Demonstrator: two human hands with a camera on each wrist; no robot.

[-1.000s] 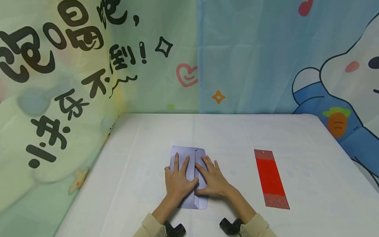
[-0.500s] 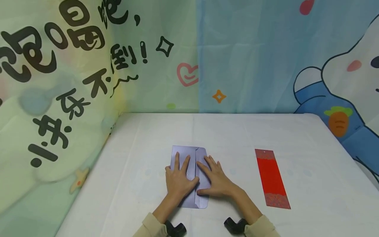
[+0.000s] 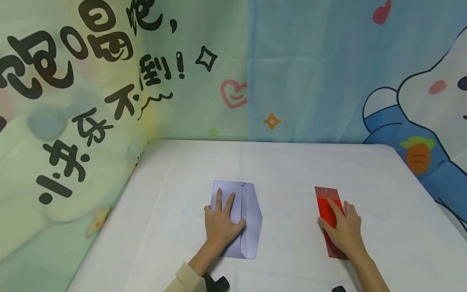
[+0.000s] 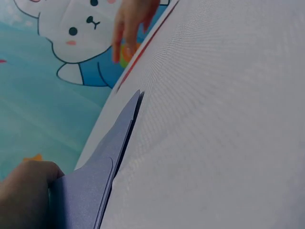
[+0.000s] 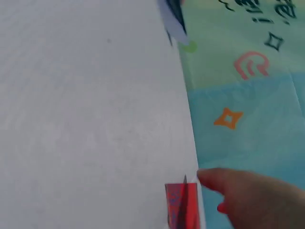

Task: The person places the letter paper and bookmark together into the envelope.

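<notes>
My left hand (image 3: 220, 225) rests spread on a lavender envelope (image 3: 251, 219), its thumb across the lengthwise seam. The envelope's pointed right flap stands out to the right. In the left wrist view the left thumb (image 4: 33, 183) lies on the envelope (image 4: 88, 191), whose flap rises off the table. Over the red strip (image 3: 323, 209), bookmark-like with darker patterned ends and a small hole at the top, is my right hand (image 3: 344, 231), fingers loosely extended. The left wrist view shows that hand (image 4: 133, 21) above the strip; the right wrist view shows the strip (image 5: 173, 202) beside the hand (image 5: 252, 195).
A white cloth covers the table (image 3: 182, 162). A green printed backdrop (image 3: 204, 97) and a blue one with a cartoon animal (image 3: 423, 105) stand behind and at the sides. A black device (image 3: 217, 282) is on the left wrist.
My right hand has left the envelope and moved right to the red strip. The envelope's right flap now extends farther out to the right. The left hand has stayed in place.
</notes>
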